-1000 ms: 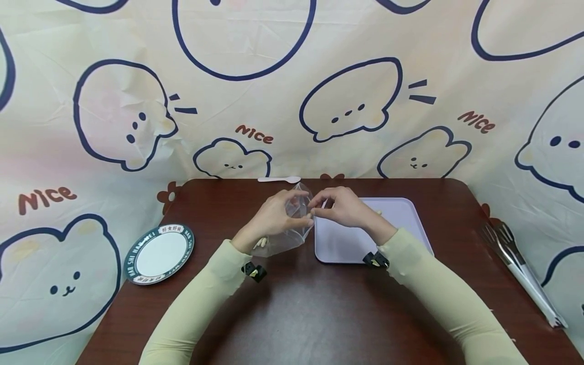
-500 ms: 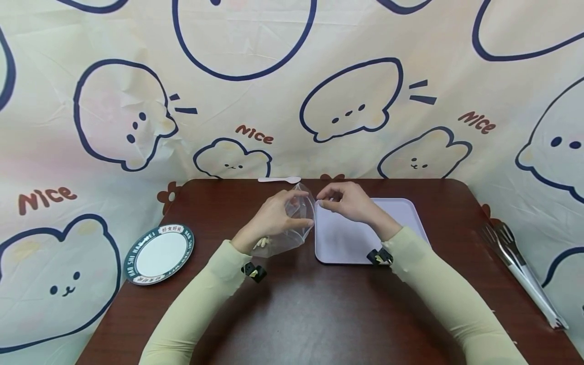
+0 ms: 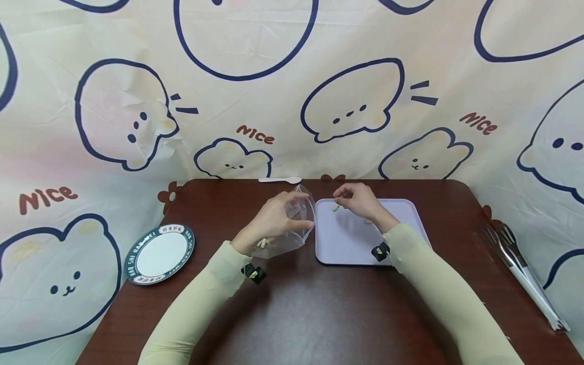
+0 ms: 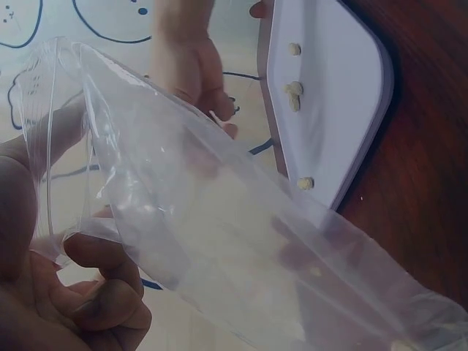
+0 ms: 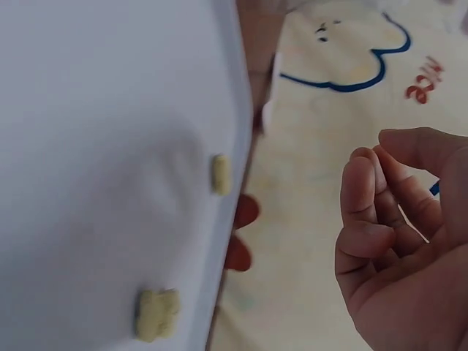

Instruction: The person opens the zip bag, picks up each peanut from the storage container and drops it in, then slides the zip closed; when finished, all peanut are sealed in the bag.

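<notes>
In the head view, my left hand (image 3: 272, 219) holds a clear plastic zip bag (image 3: 292, 242) near its mouth, thumb and fingers spread around it. Several small pale pieces (image 3: 263, 242) show low in the bag. Over the left part of a pale lilac tray (image 3: 351, 248) is my right hand (image 3: 360, 200), its fingers loosely curled. The right wrist view shows nothing between the thumb and fingers of that hand (image 5: 402, 234). Small pale yellow pieces lie on the tray, one piece (image 3: 336, 207) close under the fingertips and another piece (image 3: 368, 221) near the wrist.
A white plate with a green patterned rim (image 3: 132, 263) lies at the left table edge. Metal tongs with fork-like ends (image 3: 524, 274) rest along the right edge. A white spoon (image 3: 280, 180) lies at the back edge, before a cartoon-printed cloth (image 3: 347, 30).
My right hand has moved away from the bag's mouth, rightward over the tray. Pale pieces on the tray have come into view beside it. The left hand and the bag stay nearly still.
</notes>
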Tool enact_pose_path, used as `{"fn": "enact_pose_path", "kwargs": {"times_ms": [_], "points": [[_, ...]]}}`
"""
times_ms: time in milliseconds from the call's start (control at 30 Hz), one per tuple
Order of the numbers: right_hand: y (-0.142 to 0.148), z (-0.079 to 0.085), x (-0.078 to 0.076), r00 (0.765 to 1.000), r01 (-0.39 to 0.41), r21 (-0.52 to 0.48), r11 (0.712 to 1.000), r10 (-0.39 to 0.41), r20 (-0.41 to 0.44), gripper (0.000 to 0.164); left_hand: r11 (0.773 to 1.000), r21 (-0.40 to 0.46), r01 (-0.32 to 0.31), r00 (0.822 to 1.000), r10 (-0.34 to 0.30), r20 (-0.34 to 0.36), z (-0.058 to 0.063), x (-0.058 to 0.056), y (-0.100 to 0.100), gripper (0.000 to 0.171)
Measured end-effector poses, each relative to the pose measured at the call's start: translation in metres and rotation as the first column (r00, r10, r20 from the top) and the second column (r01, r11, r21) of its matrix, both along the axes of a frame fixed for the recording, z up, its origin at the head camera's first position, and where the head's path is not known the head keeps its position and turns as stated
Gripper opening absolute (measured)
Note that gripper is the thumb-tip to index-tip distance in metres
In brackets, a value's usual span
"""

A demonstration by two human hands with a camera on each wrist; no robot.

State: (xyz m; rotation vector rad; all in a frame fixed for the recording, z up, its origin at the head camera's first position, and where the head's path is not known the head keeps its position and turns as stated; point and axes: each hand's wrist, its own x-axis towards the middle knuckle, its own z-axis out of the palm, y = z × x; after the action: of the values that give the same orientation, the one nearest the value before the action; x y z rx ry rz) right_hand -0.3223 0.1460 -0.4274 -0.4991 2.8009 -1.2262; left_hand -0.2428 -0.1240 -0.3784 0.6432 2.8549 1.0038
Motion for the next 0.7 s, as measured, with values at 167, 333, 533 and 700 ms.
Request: {"fn": "enact_pose_path", "kwargs": {"times_ms": [167, 333, 533, 700], "points": [[0.002, -0.012, -0.010, 1.000, 0.027, 0.029, 0.999, -0.027, 0.005, 0.020, 1.000, -0.012, 0.005, 1.000, -0.005, 0.001, 0.001, -0.001, 0.001, 0.072], [0.003, -0.025, -0.020, 0.999, 0.042, 0.092, 0.995, -0.042, -0.006, 0.015, 1.000, -0.029, 0.005, 1.000, -0.005, -0.009, 0.002, -0.001, 0.002, 0.071], [0.002, -0.036, -0.026, 0.997, 0.045, 0.144, 0.989, -0.053, 0.054, 0.019, 0.999, -0.034, -0.002, 1.000, 0.001, -0.011, 0.003, 0.000, 0.002, 0.071], [0.001, -0.041, -0.028, 0.993, 0.029, 0.186, 0.982, -0.050, 0.109, 0.023, 0.999, -0.032, 0.005, 1.000, -0.006, -0.011, 0.002, 0.000, 0.002, 0.072]]}}
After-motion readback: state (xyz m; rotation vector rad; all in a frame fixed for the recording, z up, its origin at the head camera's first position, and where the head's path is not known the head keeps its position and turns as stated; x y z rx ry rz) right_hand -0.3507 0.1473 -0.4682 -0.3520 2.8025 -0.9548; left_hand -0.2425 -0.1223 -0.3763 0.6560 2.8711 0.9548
